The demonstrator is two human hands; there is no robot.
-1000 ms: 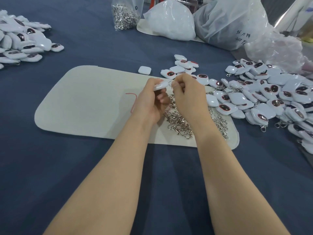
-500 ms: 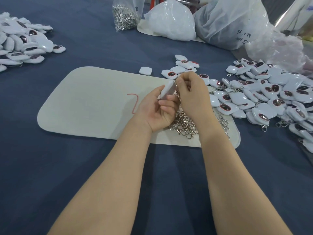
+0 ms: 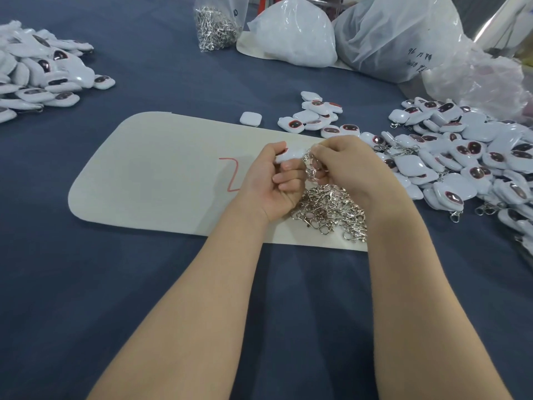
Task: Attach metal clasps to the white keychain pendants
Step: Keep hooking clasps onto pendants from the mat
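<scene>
**Hands**
- Left hand (image 3: 271, 180): fingers curled, clamped on one white pendant (image 3: 290, 155). Pendant sits at the top of the fist, between thumb and index finger, raised above the mat (image 3: 158, 174).
- Right hand (image 3: 352, 168): thumb and fingertips pinch a metal clasp (image 3: 313, 168). Clasp end is at the pendant's right edge, touching or nearly so; whether it is hooked on cannot be told.
- Both hands are close together over the mat's right part, w/ both forearms reaching in from the bottom edge.

**Work area**
- Mat: pale, rounded corners, flat on the blue cloth (image 3: 115, 284). It carries a red mark (image 3: 230, 174) just left of the left hand.
- Loose clasp heap (image 3: 326, 209): on the mat, directly below and btw the hands, partly hidden by the right wrist.

**Stock**
- Right pendant pile (image 3: 461, 157): white pendants w/ dark oval faces. Several have clasps showing at the near edge.
- Small pendant group (image 3: 311, 114): beyond the mat's far edge, w/ a single pendant (image 3: 250, 118) just left of it.
- Left pendant pile (image 3: 37, 73): far left, well apart from the mat.
- Clasp bag (image 3: 216, 21): clear plastic, top ctr.
- White bag (image 3: 294, 33) and large clear bag (image 3: 398, 33): to the right of the clasp bag.
</scene>
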